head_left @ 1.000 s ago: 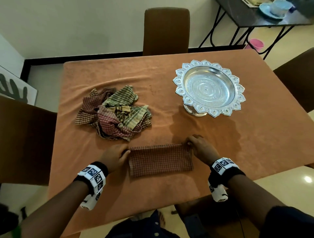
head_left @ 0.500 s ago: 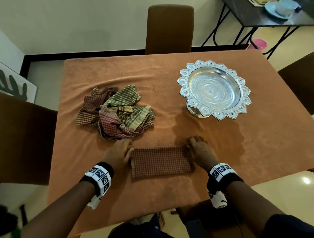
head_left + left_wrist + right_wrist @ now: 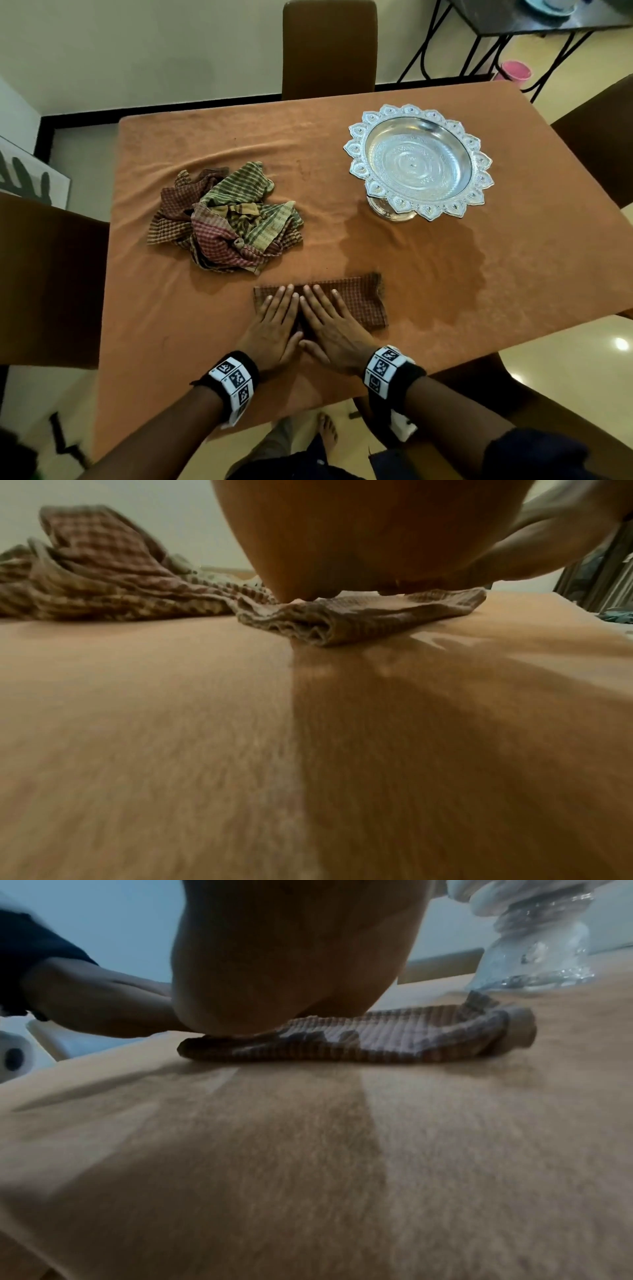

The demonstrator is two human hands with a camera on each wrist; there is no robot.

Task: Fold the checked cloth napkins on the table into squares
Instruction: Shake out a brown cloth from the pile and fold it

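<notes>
A brown checked napkin [image 3: 359, 298], folded into a long strip, lies near the front edge of the table. Both hands lie flat on it side by side, fingers straight. My left hand [image 3: 279, 318] covers its left part and my right hand [image 3: 329, 318] presses its middle. The strip's right end stays uncovered. In the left wrist view the palm [image 3: 359, 534] sits on the napkin's bunched edge [image 3: 342, 620]. The right wrist view shows the right palm [image 3: 291, 947] on the strip [image 3: 394, 1039]. A crumpled heap of red, green and brown checked napkins [image 3: 226, 219] lies to the left, behind the hands.
An ornate silver pedestal bowl [image 3: 419, 161] stands at the back right of the orange tablecloth [image 3: 479, 291]. Brown chairs [image 3: 329, 48] stand at the far side and at both ends of the table. A black metal side table [image 3: 534, 20] is at the top right.
The hands were at the two short ends of the strip. They have come together and now lie flat on its left and middle parts.
</notes>
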